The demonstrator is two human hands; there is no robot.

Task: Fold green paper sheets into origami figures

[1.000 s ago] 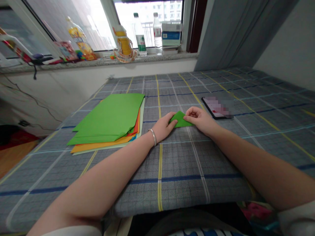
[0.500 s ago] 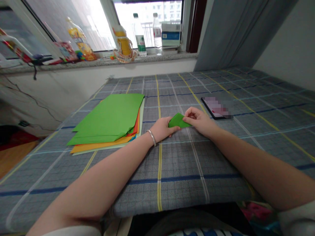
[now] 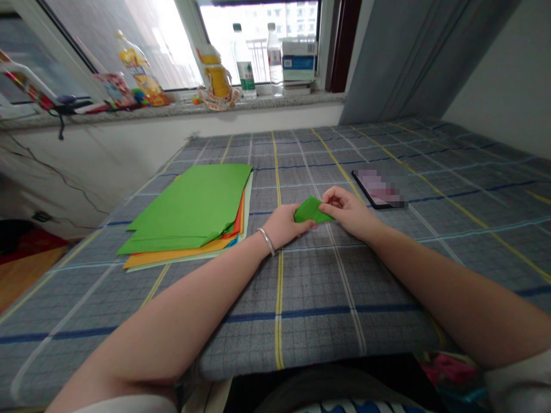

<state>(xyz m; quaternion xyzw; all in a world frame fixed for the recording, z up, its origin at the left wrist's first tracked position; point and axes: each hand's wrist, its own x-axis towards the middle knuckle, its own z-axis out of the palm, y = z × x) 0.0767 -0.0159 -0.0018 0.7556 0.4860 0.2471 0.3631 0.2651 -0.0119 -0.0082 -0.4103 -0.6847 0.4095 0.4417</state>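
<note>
A small piece of folded green paper [image 3: 309,210] is held between my two hands, just above the plaid cloth. My left hand [image 3: 287,222], with a silver bangle at its wrist, grips the paper's left side, thumb along the near edge. On the other side, my right hand [image 3: 344,210] pinches the right corner between thumb and index finger, its other fingers curled. The far side of the paper and the fingers beneath it are hidden. To the left lies a stack of coloured paper [image 3: 193,201], green on top, with orange, red and pale green sheets showing underneath.
A phone [image 3: 379,189] with a blurred-out screen lies beyond my right hand. The plaid cloth [image 3: 301,281] covers the whole surface. Along the windowsill [image 3: 181,109] stand clear bottles [image 3: 246,71], a yellow cup [image 3: 217,77], a juice bottle [image 3: 140,71] and a box [image 3: 298,62].
Almost nothing differs. Both hands keep their hold on the folded green paper, which has tilted very slightly.
</note>
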